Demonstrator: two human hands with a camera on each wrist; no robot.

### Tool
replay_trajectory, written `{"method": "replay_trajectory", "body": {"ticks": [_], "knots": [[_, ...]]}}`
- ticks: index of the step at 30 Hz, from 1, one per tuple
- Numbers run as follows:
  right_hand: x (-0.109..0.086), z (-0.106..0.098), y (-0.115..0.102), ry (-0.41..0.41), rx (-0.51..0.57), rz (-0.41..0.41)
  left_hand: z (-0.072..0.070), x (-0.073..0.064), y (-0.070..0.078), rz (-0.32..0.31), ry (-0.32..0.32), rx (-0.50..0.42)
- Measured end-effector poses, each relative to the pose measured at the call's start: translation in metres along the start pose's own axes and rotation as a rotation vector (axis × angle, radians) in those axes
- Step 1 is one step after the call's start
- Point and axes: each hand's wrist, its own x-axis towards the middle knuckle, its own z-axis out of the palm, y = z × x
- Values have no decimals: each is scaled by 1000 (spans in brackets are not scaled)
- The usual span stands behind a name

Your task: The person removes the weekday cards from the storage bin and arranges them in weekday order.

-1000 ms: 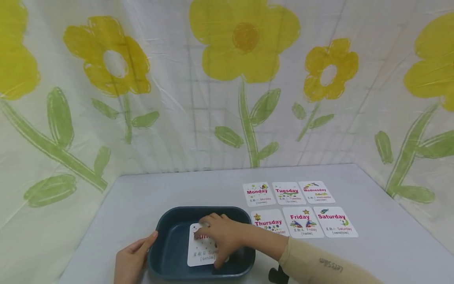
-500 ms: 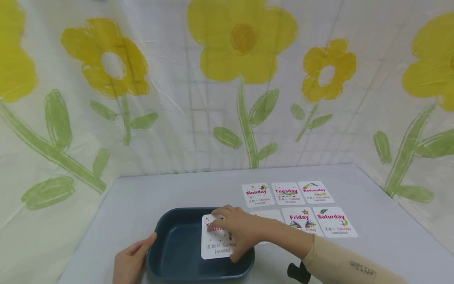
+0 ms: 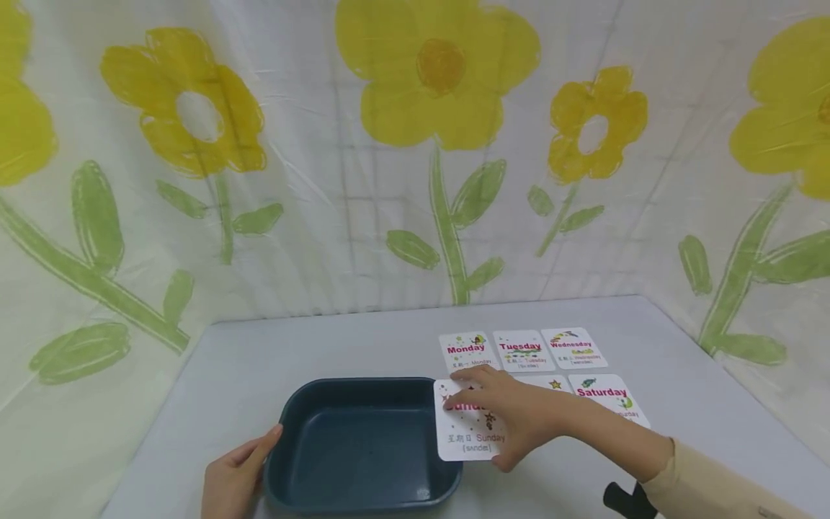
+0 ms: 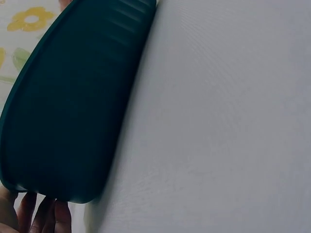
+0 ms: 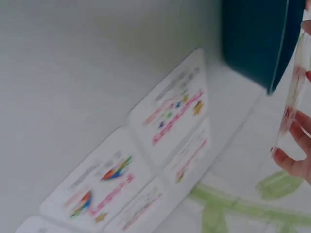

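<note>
My right hand [image 3: 519,411] holds the white Sunday card [image 3: 470,440] by its edges, thumb at the bottom and fingers over the top. The card overlaps the right rim of the dark teal plastic tub [image 3: 363,454] in the head view. From the right wrist, the card appears nearly edge-on, raised above the tabletop. My left hand [image 3: 236,472] grips the tub's left end, its thumb on the rim. Fingers of that hand [image 4: 43,213] show against the tub's outer wall in the left wrist view. Nothing lies inside the tub.
Right of the tub, day cards lie in two rows: Monday [image 3: 465,349], Tuesday [image 3: 521,351] and Wednesday [image 3: 575,348] behind, Saturday [image 3: 606,394] in front. My right hand and arm cover much of Thursday and Friday. A flower-print curtain [image 3: 311,216] hangs behind the table.
My right hand has lifted the Sunday card from over the tub's middle and carried it right, past the tub's right rim. My left hand stays at the tub's left end.
</note>
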Motion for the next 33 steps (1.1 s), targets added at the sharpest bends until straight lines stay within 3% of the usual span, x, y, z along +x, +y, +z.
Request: {"method": "replay_trajectory", "body": {"ticks": [8, 17, 26, 33], "knots": [[-33, 2, 23, 45, 6, 58, -2, -2, 2, 11, 10, -27], [-47, 22, 33, 28, 42, 91, -1, -2, 2, 13, 4, -55], [-56, 54, 33, -28, 77, 59, -1, -3, 1, 8, 17, -33], [-59, 66, 29, -18, 57, -18, -1, -4, 3, 12, 21, -33]]}}
